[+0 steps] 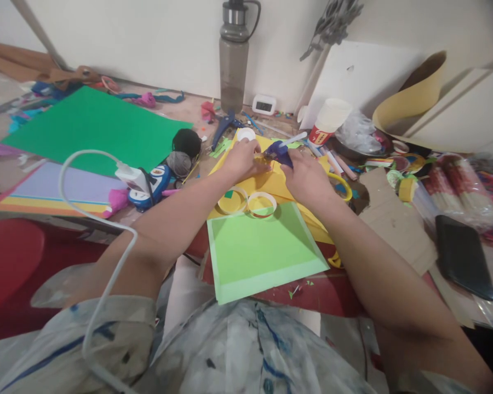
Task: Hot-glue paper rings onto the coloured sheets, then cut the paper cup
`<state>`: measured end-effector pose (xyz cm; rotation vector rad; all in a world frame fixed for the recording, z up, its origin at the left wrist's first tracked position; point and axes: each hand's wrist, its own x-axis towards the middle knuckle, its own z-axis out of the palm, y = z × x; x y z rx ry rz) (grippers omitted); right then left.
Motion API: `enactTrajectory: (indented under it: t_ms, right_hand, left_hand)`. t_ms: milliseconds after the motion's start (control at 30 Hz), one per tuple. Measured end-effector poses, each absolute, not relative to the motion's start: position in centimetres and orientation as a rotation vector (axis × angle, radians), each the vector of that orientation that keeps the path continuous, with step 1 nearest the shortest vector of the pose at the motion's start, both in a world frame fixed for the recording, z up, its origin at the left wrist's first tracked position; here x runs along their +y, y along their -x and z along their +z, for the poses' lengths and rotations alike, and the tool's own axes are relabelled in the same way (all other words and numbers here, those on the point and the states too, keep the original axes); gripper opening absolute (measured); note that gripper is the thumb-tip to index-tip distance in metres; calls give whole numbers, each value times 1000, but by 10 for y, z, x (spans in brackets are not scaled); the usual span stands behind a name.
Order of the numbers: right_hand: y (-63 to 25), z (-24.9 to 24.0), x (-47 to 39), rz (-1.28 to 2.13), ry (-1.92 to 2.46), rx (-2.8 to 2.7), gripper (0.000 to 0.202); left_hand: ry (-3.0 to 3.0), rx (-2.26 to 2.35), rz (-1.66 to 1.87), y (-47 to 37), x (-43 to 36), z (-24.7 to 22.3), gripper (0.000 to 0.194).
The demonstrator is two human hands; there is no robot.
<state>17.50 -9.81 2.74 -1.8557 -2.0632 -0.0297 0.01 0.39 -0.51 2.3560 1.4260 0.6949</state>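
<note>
My right hand [308, 175] is closed around a blue hot glue gun [280, 153], with a whitish glue stick [294, 139] poking out of it. Opposite its tip, my left hand [242, 160] has its fingers drawn together over the yellow paper [277, 189]; what they pinch is hidden. A small white round piece [246, 134] shows just beyond the left fingers. Nearer my body, two pale paper rings, a left ring [219, 208] and a right ring [275, 207], stand side by side at the top edge of a light green sheet [263, 246].
A large green sheet [94, 128] and stacked coloured paper [61, 186] lie left. A white cable [119, 262] crosses my left arm. At the back stand a water bottle [233, 71] and a paper cup [326, 123]. Cardboard [394, 219] and a black phone [464, 254] lie right.
</note>
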Motion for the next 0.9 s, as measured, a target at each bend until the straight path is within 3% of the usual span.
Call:
enactTrajectory:
  t_ms: [467, 900]
  right_hand:
    - [-173, 34, -105, -60, 1898, -2079, 33]
    - [-177, 17, -90, 72, 1792, -2010, 45]
  left_hand:
    - [-2355, 1457, 690, -1, 3, -6, 42]
    - [-2359, 1465, 714, -2, 7, -8, 35]
